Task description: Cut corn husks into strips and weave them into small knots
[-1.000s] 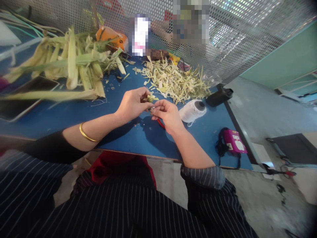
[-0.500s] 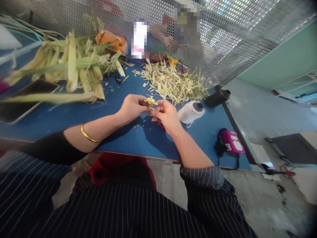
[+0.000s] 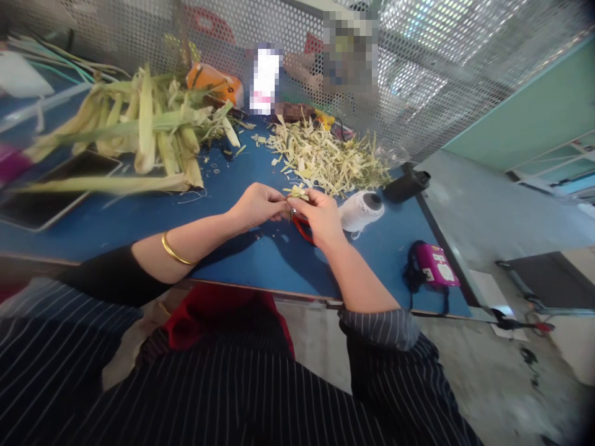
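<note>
While both forearms reach over the blue worktop (image 3: 223, 263), the two hands meet near its front edge, fingertips touching around a small bundle (image 3: 297, 192) of pale plant strips. The right hand (image 3: 324, 217) pinches this bundle between thumb and fingers, its frayed end poking out above the thumb. The left hand (image 3: 259, 205), a gold bangle (image 3: 175, 250) further up its arm, has thumb and fingers pressed together at the bundle's lower end; the detail there is too small and blurred to say whether they grip strips or something thinner. A red handle (image 3: 303, 230) shows just below the right hand, partly covered by it.

Behind the bundle lies a loose heap of pale scraps (image 3: 328, 158). Just beside the right hand, a cone of white thread (image 3: 360, 212) lies tilted, with a black bottle (image 3: 407, 186) on its side near it. A purple box (image 3: 437, 265) with a dark strap sits towards the right end. On the left, long stalks (image 3: 146, 133) are piled partly over a dark tablet (image 3: 58, 192), with an orange packet (image 3: 214, 83) behind them.
</note>
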`<state>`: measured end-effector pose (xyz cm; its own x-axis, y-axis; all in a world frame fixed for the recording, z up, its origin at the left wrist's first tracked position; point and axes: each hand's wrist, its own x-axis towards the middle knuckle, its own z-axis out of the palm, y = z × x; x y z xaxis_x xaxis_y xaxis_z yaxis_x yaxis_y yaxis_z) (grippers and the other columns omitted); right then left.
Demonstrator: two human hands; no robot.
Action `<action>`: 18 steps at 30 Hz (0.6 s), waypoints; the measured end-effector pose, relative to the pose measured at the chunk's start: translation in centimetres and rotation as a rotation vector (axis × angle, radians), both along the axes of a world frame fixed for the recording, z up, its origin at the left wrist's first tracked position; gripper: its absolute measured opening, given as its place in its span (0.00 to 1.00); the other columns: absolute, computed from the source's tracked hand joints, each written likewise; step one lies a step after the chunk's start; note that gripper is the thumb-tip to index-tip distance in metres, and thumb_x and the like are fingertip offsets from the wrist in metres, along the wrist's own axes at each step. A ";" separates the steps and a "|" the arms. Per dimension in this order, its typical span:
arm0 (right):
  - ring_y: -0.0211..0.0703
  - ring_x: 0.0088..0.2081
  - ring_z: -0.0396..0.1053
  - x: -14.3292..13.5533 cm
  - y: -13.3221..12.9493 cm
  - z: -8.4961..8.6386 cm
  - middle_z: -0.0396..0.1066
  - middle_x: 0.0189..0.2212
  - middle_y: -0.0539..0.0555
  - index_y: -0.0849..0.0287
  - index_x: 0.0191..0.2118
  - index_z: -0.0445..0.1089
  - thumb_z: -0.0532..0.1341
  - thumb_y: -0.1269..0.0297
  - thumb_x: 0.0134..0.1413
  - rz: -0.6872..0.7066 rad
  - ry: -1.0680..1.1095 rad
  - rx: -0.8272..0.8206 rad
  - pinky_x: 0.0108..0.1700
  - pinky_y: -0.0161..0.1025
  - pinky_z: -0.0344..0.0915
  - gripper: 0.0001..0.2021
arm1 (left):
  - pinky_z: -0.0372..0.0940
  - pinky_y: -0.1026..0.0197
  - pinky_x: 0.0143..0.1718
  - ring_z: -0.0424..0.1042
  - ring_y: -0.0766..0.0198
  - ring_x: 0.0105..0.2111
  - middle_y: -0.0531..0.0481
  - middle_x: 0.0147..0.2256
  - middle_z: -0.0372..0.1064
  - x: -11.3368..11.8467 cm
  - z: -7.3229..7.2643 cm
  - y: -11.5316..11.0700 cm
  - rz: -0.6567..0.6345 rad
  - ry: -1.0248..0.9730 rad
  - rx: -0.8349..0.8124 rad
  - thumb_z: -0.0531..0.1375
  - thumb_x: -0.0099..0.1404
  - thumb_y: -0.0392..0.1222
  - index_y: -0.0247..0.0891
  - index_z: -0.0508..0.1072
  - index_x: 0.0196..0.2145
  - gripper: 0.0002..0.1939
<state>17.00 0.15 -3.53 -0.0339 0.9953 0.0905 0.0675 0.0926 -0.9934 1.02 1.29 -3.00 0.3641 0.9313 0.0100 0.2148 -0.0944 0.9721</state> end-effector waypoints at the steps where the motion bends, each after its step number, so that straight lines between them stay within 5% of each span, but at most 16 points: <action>1: 0.31 0.23 0.60 -0.1 0.0 0.0 0.66 0.20 0.44 0.58 0.28 0.69 0.69 0.58 0.43 -0.031 0.013 0.004 0.27 0.33 0.58 0.11 | 0.62 0.66 0.26 0.67 0.70 0.21 0.50 0.21 0.70 0.0 -0.2 0.1 -0.006 0.015 0.017 0.61 0.58 0.42 0.33 0.76 0.24 0.10; 6: 0.32 0.20 0.58 0.0 0.3 -0.1 0.63 0.16 0.44 0.57 0.26 0.67 0.68 0.59 0.45 -0.084 0.019 0.044 0.24 0.33 0.55 0.11 | 0.62 0.66 0.27 0.68 0.70 0.23 0.51 0.22 0.71 0.2 -0.7 0.3 -0.041 0.093 0.119 0.58 0.58 0.36 0.34 0.76 0.27 0.07; 13: 0.31 0.21 0.59 0.5 0.5 0.2 0.63 0.19 0.43 0.56 0.27 0.67 0.69 0.59 0.41 -0.073 0.078 0.008 0.25 0.33 0.56 0.11 | 0.64 0.63 0.28 0.70 0.68 0.24 0.46 0.27 0.73 0.5 0.2 0.1 -0.035 -0.083 -0.223 0.52 0.68 0.48 0.34 0.73 0.29 0.19; 18: 0.30 0.20 0.57 0.7 0.4 0.1 0.62 0.18 0.43 0.57 0.26 0.67 0.68 0.60 0.44 -0.029 0.082 0.016 0.25 0.33 0.55 0.10 | 0.64 0.64 0.31 0.70 0.68 0.27 0.48 0.27 0.73 0.2 -0.1 0.4 -0.024 -0.105 -0.124 0.62 0.60 0.46 0.34 0.75 0.29 0.11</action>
<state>17.68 0.59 -3.46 0.0028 0.9942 0.1072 -0.0111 0.1072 -0.9942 1.19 1.67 -3.12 0.3895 0.9187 -0.0656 0.1109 0.0239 0.9935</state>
